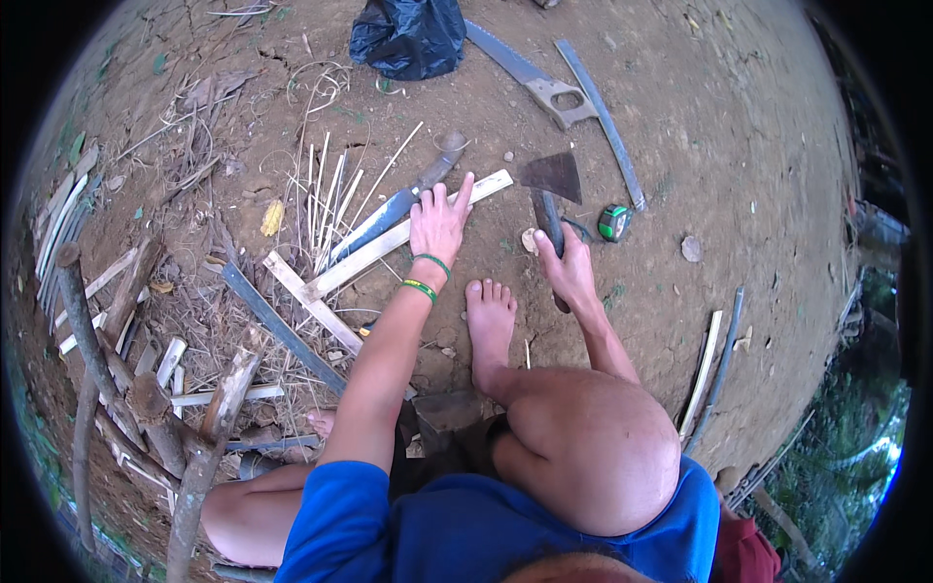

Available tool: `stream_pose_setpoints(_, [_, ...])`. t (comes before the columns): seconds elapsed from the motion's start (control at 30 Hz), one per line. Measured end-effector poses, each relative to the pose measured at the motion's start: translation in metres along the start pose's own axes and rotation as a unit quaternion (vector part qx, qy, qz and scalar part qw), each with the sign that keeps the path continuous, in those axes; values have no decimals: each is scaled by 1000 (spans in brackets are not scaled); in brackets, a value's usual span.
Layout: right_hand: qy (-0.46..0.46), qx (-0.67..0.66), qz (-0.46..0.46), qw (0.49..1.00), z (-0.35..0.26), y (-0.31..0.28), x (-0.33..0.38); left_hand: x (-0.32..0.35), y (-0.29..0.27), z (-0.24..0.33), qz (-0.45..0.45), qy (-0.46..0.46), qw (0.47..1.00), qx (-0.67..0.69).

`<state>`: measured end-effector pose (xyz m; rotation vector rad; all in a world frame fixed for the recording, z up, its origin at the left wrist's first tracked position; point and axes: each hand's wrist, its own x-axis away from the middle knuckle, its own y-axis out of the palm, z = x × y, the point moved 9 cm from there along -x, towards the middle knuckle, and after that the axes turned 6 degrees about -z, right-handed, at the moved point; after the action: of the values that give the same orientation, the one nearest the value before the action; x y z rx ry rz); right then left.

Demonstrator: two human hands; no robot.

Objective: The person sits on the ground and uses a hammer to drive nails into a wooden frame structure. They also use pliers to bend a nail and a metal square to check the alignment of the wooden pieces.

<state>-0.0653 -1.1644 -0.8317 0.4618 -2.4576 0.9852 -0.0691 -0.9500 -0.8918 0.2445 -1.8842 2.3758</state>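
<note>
My left hand is on a pale wooden strip, its fingers curled at the strip and the index finger stretched out. The strip slants from lower left to upper right, its lower end over another pale strip. My right hand is wrapped round the dark handle of a hatchet, whose wide blade is at the top, just beyond the strip's far end. A machete lies along the left side of the strip, partly hidden by my left hand. My bare foot rests between my hands.
Farther off lie a handsaw, a long grey strip and a black plastic bag. A green tape measure is right of the hatchet. Thin slivers fan out at left; a branch frame stands nearer me.
</note>
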Motion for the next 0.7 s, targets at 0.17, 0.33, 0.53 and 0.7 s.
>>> stream_pose_setpoints(0.17, [-66,22,42,997,-47,-1,9,-4,1,-1,-14,18,1000,-5])
stream_pose_setpoints(0.33, [-35,182,5,983,-23,16,-16,-16,3,3,-32,29,999,-34])
stream_pose_setpoints(0.53, [-44,13,45,998,-75,-17,-9,-20,8,-3,-60,26,997,-35])
stream_pose_setpoints(0.7, [-19,40,-6,999,-52,-6,-32,-19,-7,5,-19,44,997,-56])
